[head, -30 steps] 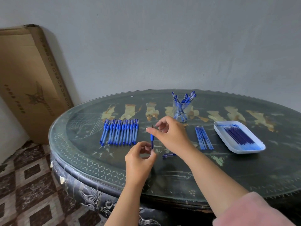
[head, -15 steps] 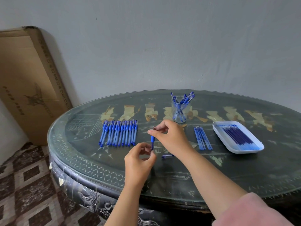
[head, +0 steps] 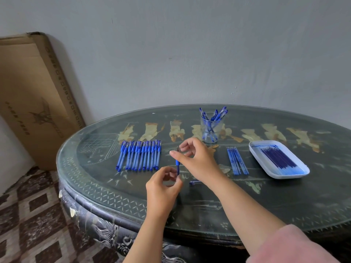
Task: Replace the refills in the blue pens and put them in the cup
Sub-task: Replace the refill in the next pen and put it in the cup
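Upright pen (head: 177, 164) still pinched, left hand (head: 163, 186) below, right hand (head: 198, 158) above

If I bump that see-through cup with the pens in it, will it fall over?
It might. The cup is narrow, and its pens lean out above the rim, so it is probably top-heavy. It looks clear, maybe glass, so it could break. The table looks glossy, so a gentle low push may just slide it.

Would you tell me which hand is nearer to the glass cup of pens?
Right. The right hand sits in front of the glass cup; the left hand is farther back, nearer the camera.
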Available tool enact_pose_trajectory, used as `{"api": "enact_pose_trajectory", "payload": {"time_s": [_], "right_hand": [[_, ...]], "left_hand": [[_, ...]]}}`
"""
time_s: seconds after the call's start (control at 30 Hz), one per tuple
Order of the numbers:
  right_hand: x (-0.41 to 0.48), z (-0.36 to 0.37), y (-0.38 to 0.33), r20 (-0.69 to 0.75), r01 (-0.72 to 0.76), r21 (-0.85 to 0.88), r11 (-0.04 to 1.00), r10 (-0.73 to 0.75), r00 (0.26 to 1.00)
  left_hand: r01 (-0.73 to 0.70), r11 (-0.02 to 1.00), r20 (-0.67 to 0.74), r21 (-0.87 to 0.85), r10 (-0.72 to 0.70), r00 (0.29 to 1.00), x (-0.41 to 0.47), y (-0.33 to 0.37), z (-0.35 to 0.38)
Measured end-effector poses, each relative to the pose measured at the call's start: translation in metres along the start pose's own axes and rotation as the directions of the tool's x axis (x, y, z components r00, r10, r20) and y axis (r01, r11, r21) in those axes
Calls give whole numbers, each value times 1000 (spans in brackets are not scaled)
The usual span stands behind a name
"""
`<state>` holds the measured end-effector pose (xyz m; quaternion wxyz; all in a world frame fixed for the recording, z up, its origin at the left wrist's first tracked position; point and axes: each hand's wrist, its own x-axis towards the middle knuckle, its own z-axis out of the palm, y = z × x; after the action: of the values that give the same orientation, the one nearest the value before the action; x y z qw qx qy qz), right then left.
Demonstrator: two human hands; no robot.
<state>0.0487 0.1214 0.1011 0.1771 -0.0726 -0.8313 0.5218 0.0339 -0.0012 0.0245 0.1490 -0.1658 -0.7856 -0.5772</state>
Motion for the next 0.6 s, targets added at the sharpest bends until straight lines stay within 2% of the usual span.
{"api": "enact_pose_trajectory", "payload": {"time_s": [0.1,0.4,0.5,0.6], "right_hand": [[-1,-5,-1,97,26,12,1000,-27,995],[3,2,2,-73,72,-73,995,-78,994],[3,1,3,-13,52,-55,997,-52,999],[3,-10,11,78,-44,-14,999,45,996]], "left_hand": [[1,1000,-1,-1,-1,1000,0,0,0],[10,1000,18,-5,-10,1000,0,1,-1],[10,1000,18,1,-10,1000,0,0,-1],[11,1000,26,4,-11,1000,0,0,-2]]}}
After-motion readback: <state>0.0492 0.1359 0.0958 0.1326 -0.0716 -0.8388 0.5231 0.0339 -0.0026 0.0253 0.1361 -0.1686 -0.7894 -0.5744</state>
